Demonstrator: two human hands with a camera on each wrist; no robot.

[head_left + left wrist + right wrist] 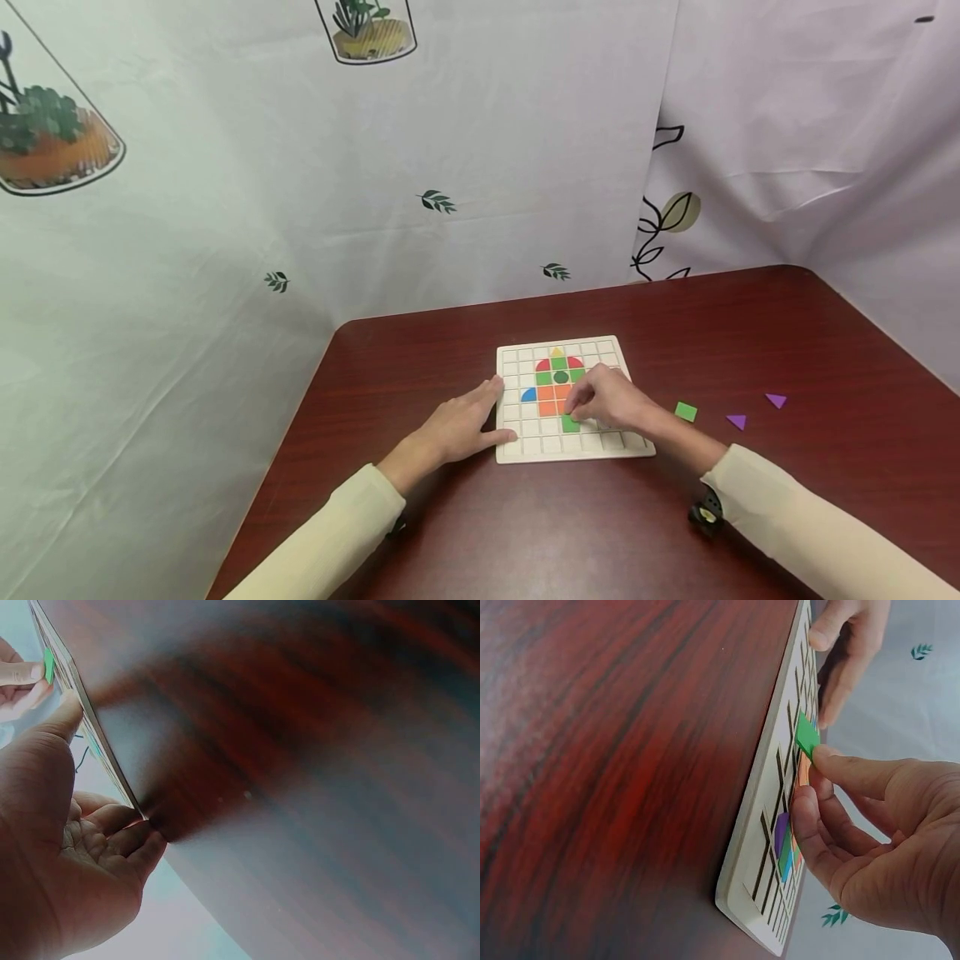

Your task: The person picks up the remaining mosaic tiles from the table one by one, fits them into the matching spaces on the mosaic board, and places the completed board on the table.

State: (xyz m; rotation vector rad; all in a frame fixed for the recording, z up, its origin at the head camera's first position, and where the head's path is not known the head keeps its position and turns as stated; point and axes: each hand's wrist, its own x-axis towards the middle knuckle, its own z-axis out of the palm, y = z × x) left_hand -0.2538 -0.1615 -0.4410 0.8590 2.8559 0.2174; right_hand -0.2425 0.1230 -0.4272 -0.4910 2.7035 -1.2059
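Observation:
A pale wooden grid board (pixel 525 450) lies on the table. My right hand (pixel 611 398) pinches a green square tile (pixel 807 735) between thumb and fingertips, over the grid just below the orange squares (pixel 546 393). In the right wrist view the tile is tilted. My left hand (pixel 461 425) rests at the board's left edge, fingers extended along it and thumb on the near left corner. On the grid are a yellow triangle (pixel 557 352), red curved pieces (pixel 543 365), a dark green circle (pixel 561 377) and a blue quarter circle (pixel 529 395). My right hand hides part of the pattern.
Right of the board, a loose green square (pixel 686 412) and two purple triangles (pixel 737 422) lie on the dark red wooden table (pixel 555 525). A white printed curtain (pixel 480 150) hangs behind the table and along its left side.

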